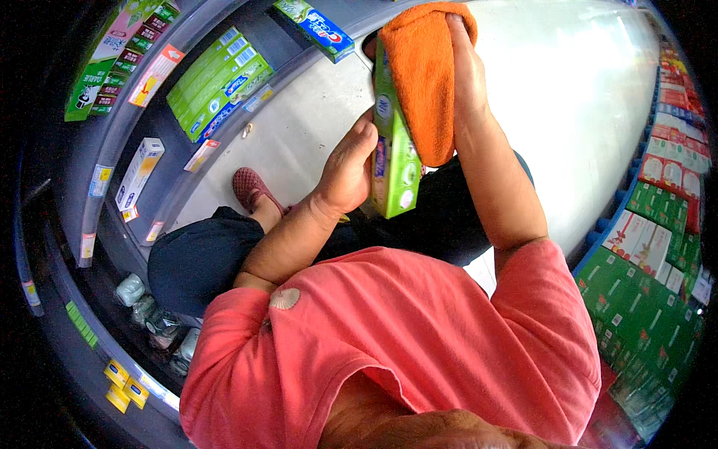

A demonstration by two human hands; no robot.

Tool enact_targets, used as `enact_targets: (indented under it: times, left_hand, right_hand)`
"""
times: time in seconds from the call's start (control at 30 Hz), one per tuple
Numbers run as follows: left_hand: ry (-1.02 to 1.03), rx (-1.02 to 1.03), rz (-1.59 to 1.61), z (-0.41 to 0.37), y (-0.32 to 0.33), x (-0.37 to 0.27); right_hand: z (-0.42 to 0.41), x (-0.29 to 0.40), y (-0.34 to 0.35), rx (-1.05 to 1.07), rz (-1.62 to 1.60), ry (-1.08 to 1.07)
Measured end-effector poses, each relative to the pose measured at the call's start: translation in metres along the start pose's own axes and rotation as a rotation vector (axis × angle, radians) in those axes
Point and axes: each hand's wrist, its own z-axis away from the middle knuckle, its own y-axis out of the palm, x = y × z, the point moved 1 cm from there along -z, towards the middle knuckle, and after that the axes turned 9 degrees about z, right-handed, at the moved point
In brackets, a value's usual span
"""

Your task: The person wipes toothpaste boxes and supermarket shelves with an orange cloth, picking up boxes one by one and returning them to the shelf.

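Observation:
My left hand point(350, 165) grips the near side of a green toothpaste carton point(395, 185), or a few stacked together, held up in front of my chest. Over the carton's far part lies an orange cloth point(423, 84). My right hand point(468, 70) clasps the cloth from the right, pressing it against the carton, with its thumb at the cloth's top edge. The cloth hides much of the carton's face. Left of the hands, a blue and green Crest carton point(320, 28) rests at the edge of a dark shelf.
Curved by the lens, dark shelves point(230, 11) run along the left with price tags. They hold a row of green toothpaste cartons point(221, 84), a white carton point(140, 174) and small yellow boxes point(126, 387). Stacked green boxes point(634, 303) line the right, beyond the pale floor point(561, 112).

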Motion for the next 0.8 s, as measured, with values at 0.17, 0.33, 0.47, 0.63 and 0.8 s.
enact_targets:
  times: [0.17,0.33,0.47,0.63,0.8]
  left_hand:
    - [0.105,-0.129,-0.285,-0.003,-0.007,-0.004]
    - [0.299,-0.422,-0.187,-0.013,-0.021,-0.031]
    - [0.374,-0.41,-0.303,-0.017,-0.014,-0.05]
    - [0.312,-0.248,-0.625,-0.016,-0.014,-0.031]
    - [0.12,-0.133,-0.609,-0.007,-0.006,-0.002]
  right_hand:
    - [0.003,-0.007,0.008,0.06,-0.312,0.208]
    - [0.016,-0.007,0.01,0.044,-0.337,0.248]
    - [0.056,-0.027,0.017,0.137,-0.036,0.305]
    - [0.076,-0.043,0.022,0.145,0.295,0.063]
    - [0.019,-0.017,-0.011,-0.156,0.394,-0.068]
